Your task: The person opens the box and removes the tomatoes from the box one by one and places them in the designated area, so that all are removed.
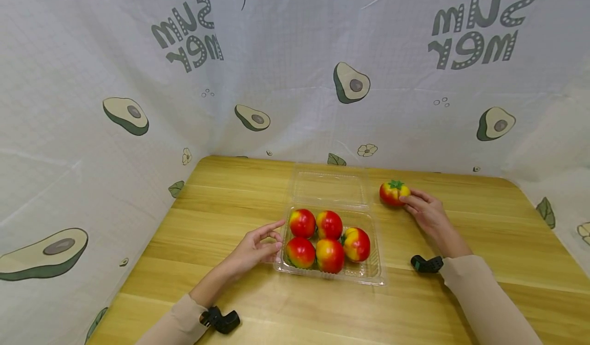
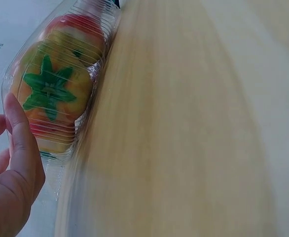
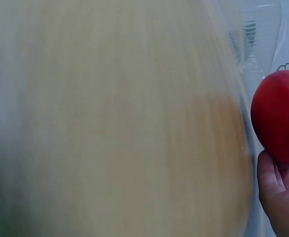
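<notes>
My right hand (image 1: 426, 212) holds a red-and-yellow tomato (image 1: 391, 194), green calyx upward, just right of a hinged clear plastic container. In the right wrist view, the fingers (image 3: 269, 173) touch the smooth red side of this tomato (image 3: 280, 116). The container (image 1: 375, 271) lies with its lid (image 1: 331, 187) folded back; several tomatoes (image 1: 330, 255) sit in its tray. At the tray's left edge, my left hand (image 1: 253, 250) rests its thumb and index finger against the side. Through the ribbed wall, the left wrist view shows a tomato (image 2: 80, 101) with a green calyx.
A wooden table (image 1: 221, 191) bears everything. Behind it and along the sides hangs a white curtain (image 1: 295, 53) printed with avocados and lettering. Black wrist devices, one left (image 1: 223, 322) and one right (image 1: 426, 264), sit by the beige sleeves.
</notes>
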The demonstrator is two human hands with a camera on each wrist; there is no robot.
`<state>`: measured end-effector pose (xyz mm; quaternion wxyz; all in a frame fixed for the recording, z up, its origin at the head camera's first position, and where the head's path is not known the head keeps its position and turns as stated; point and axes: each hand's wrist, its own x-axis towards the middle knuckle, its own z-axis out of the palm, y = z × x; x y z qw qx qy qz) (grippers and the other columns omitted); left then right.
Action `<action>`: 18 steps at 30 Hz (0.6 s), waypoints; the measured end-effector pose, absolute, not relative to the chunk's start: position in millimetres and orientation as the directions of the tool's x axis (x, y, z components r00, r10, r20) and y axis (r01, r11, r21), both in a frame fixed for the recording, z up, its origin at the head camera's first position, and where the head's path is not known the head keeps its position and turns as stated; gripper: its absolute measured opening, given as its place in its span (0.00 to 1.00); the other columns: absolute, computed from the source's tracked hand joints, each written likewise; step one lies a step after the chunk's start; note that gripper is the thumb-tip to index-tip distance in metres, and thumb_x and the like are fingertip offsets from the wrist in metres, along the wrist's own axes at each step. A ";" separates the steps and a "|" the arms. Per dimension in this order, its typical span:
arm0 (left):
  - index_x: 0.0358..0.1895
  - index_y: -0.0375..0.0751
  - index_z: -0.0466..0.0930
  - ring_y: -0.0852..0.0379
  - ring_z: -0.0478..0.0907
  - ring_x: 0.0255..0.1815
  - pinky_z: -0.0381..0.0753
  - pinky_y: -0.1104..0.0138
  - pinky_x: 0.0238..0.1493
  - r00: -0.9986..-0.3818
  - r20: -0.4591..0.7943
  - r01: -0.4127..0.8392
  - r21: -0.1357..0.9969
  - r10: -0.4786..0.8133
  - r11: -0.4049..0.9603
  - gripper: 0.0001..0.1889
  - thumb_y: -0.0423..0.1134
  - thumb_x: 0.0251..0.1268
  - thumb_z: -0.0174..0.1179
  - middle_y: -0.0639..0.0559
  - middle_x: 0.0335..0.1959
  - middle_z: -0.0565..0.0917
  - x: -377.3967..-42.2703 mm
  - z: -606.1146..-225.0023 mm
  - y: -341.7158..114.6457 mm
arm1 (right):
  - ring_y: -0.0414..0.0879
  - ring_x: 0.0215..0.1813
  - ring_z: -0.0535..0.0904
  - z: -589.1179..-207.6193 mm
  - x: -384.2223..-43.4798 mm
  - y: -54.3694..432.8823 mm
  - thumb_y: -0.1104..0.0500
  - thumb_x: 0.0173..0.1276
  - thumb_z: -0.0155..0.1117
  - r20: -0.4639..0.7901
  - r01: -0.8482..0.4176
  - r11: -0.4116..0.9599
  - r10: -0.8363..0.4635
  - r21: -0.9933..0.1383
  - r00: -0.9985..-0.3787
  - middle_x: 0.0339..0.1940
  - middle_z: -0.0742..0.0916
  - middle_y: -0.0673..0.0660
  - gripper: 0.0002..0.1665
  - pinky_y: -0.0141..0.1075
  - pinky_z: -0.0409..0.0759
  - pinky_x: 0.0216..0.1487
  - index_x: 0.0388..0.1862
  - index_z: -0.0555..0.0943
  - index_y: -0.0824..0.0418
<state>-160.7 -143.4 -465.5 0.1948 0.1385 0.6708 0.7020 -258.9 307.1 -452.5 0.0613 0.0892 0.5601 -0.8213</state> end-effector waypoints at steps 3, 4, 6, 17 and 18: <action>0.76 0.38 0.61 0.60 0.81 0.32 0.87 0.66 0.40 -0.887 -0.070 -0.093 0.995 0.457 -0.028 0.31 0.28 0.72 0.58 0.44 0.48 0.72 -160.6 -464.7 -142.7 | 0.32 0.47 0.79 -452.8 -258.3 307.6 0.72 0.66 0.66 -0.216 0.200 -0.370 0.001 -0.907 -0.976 0.49 0.78 0.45 0.20 0.25 0.80 0.52 0.52 0.74 0.56; 0.76 0.38 0.61 0.59 0.81 0.32 0.87 0.66 0.40 -0.887 -0.072 -0.096 0.995 0.456 -0.029 0.31 0.28 0.72 0.58 0.44 0.48 0.72 -160.5 -464.4 -142.4 | 0.32 0.46 0.79 -452.8 -258.2 307.7 0.72 0.66 0.66 -0.215 0.199 -0.371 0.001 -0.907 -0.977 0.48 0.79 0.44 0.21 0.25 0.80 0.52 0.53 0.74 0.57; 0.76 0.38 0.61 0.59 0.81 0.32 0.87 0.66 0.40 -0.888 -0.079 -0.102 0.994 0.453 -0.026 0.31 0.28 0.72 0.58 0.43 0.48 0.72 -160.8 -464.6 -141.9 | 0.32 0.46 0.79 -452.8 -258.0 308.1 0.73 0.66 0.66 -0.210 0.196 -0.373 -0.003 -0.907 -0.978 0.45 0.81 0.43 0.21 0.26 0.81 0.51 0.53 0.73 0.57; 0.76 0.38 0.61 0.61 0.78 0.32 0.87 0.66 0.41 -0.885 -0.077 -0.106 0.994 0.459 -0.038 0.31 0.28 0.72 0.58 0.44 0.49 0.72 -160.8 -465.0 -141.7 | 0.34 0.45 0.81 -457.1 -258.2 313.8 0.74 0.66 0.65 -0.175 0.177 -0.400 -0.041 -0.899 -0.984 0.41 0.86 0.44 0.17 0.26 0.82 0.48 0.47 0.78 0.56; 0.76 0.38 0.61 0.61 0.78 0.32 0.87 0.65 0.41 -0.884 -0.078 -0.108 0.993 0.461 -0.039 0.31 0.28 0.72 0.58 0.44 0.49 0.72 -160.7 -465.1 -141.7 | 0.34 0.45 0.81 -457.0 -258.0 314.1 0.74 0.66 0.65 -0.174 0.179 -0.389 -0.047 -0.904 -0.984 0.41 0.86 0.44 0.18 0.26 0.82 0.48 0.49 0.76 0.56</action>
